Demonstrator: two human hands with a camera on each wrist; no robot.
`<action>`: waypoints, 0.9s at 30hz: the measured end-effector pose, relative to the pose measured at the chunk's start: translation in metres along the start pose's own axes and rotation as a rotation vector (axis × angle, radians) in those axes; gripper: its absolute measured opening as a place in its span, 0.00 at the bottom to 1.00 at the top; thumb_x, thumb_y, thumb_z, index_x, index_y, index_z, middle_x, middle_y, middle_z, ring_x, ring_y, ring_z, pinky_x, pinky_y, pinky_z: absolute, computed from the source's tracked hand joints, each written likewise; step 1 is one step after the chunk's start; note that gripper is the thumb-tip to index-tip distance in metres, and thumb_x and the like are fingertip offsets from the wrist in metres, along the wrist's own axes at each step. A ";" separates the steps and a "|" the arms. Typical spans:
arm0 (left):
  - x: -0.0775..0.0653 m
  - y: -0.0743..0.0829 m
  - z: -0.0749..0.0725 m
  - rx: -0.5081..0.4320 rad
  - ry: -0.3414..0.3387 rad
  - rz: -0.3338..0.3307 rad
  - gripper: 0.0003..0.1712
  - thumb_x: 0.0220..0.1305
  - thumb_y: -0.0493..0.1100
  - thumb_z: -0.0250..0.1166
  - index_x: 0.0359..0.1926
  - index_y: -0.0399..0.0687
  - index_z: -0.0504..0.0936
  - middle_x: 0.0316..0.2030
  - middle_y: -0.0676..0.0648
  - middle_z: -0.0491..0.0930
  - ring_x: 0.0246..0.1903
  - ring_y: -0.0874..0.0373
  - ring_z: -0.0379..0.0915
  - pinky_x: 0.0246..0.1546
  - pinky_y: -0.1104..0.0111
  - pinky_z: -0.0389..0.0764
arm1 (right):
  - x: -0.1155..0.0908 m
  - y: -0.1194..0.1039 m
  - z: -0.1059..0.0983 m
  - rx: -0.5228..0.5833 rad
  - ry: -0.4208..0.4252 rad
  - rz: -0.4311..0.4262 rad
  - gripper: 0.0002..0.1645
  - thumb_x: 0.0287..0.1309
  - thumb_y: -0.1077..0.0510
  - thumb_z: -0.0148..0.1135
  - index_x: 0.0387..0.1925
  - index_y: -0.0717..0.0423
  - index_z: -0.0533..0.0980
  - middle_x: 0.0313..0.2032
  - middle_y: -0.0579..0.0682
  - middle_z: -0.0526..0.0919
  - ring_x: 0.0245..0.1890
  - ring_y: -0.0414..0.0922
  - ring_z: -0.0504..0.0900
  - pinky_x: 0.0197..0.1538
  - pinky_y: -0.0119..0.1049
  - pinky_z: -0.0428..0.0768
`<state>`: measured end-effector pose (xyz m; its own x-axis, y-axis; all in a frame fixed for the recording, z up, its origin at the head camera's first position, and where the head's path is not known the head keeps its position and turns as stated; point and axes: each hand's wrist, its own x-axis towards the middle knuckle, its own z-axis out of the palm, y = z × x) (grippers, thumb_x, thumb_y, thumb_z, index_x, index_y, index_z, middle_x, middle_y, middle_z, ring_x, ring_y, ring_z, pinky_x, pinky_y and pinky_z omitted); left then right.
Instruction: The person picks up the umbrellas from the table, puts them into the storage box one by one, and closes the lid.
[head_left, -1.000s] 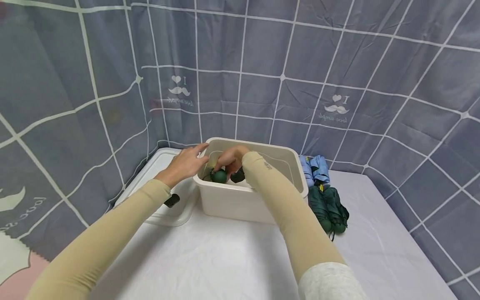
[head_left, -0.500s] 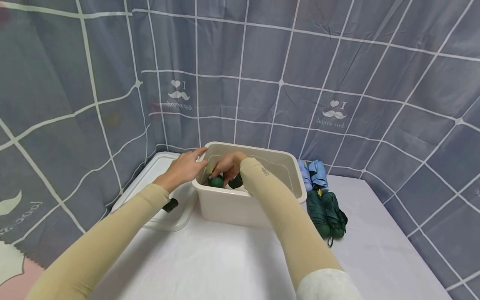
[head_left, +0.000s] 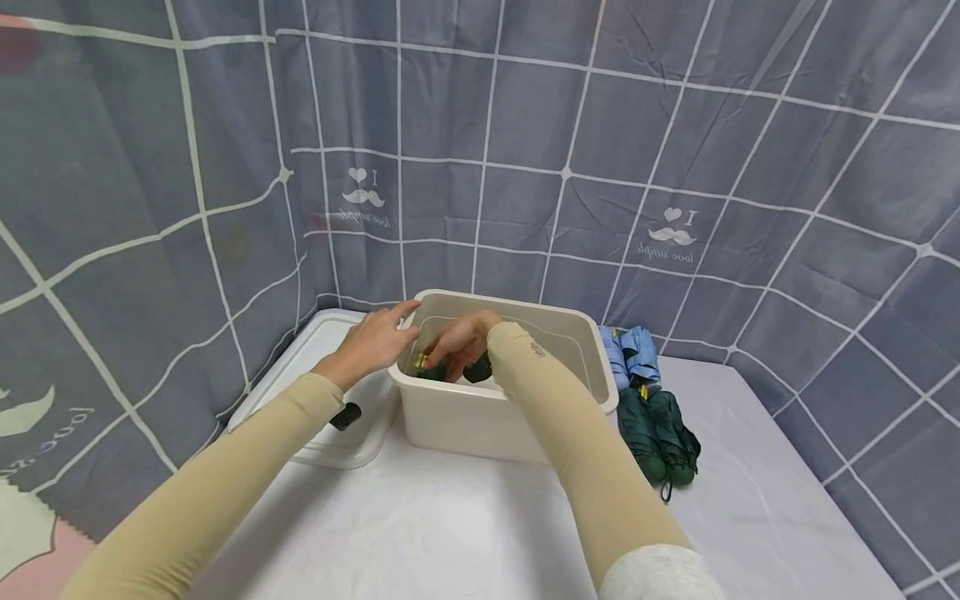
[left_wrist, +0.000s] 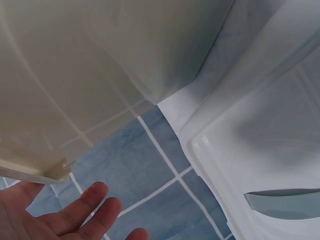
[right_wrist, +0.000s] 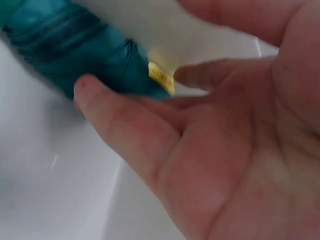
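A folded green umbrella (right_wrist: 85, 50) with a yellow tag lies inside the cream bin (head_left: 472, 417), near its left end. Only a small part of it shows in the head view. My right hand (head_left: 459, 340) reaches down into the bin beside this umbrella. In the right wrist view, its fingers are loosely extended; the thumb overlaps the umbrella, and whether it touches is unclear. At the bin's left end, my left hand (head_left: 375, 340) rests against the rim with its fingers spread. The left wrist view shows the bin's outer wall above those fingers.
A white lid (head_left: 303, 354) lies flat left of the bin, partly under my left forearm. Right of the bin lie folded blue umbrellas (head_left: 640, 354) and folded dark green umbrellas (head_left: 660, 433). Grey checked curtains (head_left: 525, 108) stand behind and at both sides.
The green umbrella's rounded end, visible earlier near my right fingers, has dropped from sight; its yellow tag now shows. My left hand stays at the rim.
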<state>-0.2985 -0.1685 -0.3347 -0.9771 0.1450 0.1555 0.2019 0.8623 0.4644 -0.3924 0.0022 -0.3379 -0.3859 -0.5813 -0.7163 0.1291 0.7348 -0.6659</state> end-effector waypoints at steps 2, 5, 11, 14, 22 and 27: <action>-0.001 0.000 0.000 -0.004 -0.003 -0.007 0.34 0.73 0.55 0.49 0.77 0.59 0.60 0.66 0.34 0.73 0.65 0.34 0.68 0.58 0.37 0.71 | 0.001 0.001 -0.001 -0.020 -0.035 0.001 0.25 0.76 0.62 0.48 0.69 0.64 0.60 0.52 0.60 0.76 0.38 0.51 0.82 0.44 0.41 0.82; -0.002 -0.001 -0.001 -0.006 -0.002 -0.019 0.33 0.73 0.55 0.49 0.77 0.60 0.60 0.66 0.35 0.73 0.66 0.34 0.67 0.59 0.36 0.70 | 0.001 0.002 -0.002 -0.029 -0.073 0.011 0.25 0.77 0.60 0.46 0.70 0.62 0.58 0.53 0.60 0.75 0.41 0.54 0.82 0.42 0.44 0.80; 0.001 0.000 0.002 -0.005 -0.010 -0.004 0.33 0.73 0.55 0.49 0.77 0.60 0.60 0.66 0.35 0.73 0.65 0.35 0.68 0.58 0.37 0.71 | -0.007 0.000 -0.003 -0.055 -0.013 0.076 0.32 0.76 0.56 0.50 0.76 0.54 0.56 0.66 0.59 0.71 0.57 0.58 0.79 0.48 0.55 0.78; 0.003 0.001 0.000 -0.008 -0.004 0.000 0.33 0.73 0.55 0.49 0.77 0.60 0.61 0.66 0.35 0.73 0.65 0.35 0.69 0.57 0.37 0.72 | -0.014 -0.003 -0.005 -0.118 0.023 0.086 0.34 0.75 0.53 0.52 0.77 0.51 0.57 0.67 0.61 0.71 0.62 0.58 0.77 0.56 0.58 0.76; 0.004 0.001 -0.003 -0.007 -0.031 -0.008 0.34 0.74 0.55 0.47 0.78 0.59 0.59 0.66 0.34 0.72 0.66 0.34 0.67 0.58 0.37 0.71 | -0.042 -0.007 -0.010 -0.264 0.079 -0.003 0.39 0.74 0.49 0.53 0.80 0.49 0.52 0.72 0.63 0.64 0.68 0.60 0.72 0.68 0.60 0.69; 0.005 -0.003 -0.001 -0.016 -0.031 -0.010 0.34 0.73 0.56 0.47 0.78 0.60 0.58 0.66 0.35 0.72 0.66 0.35 0.67 0.59 0.38 0.70 | -0.062 -0.003 -0.013 -0.365 0.121 -0.080 0.40 0.72 0.47 0.53 0.79 0.48 0.54 0.70 0.61 0.68 0.66 0.56 0.75 0.65 0.57 0.74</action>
<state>-0.3034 -0.1709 -0.3343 -0.9807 0.1512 0.1239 0.1925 0.8562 0.4794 -0.3810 0.0405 -0.2882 -0.4897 -0.6123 -0.6207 -0.2307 0.7775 -0.5850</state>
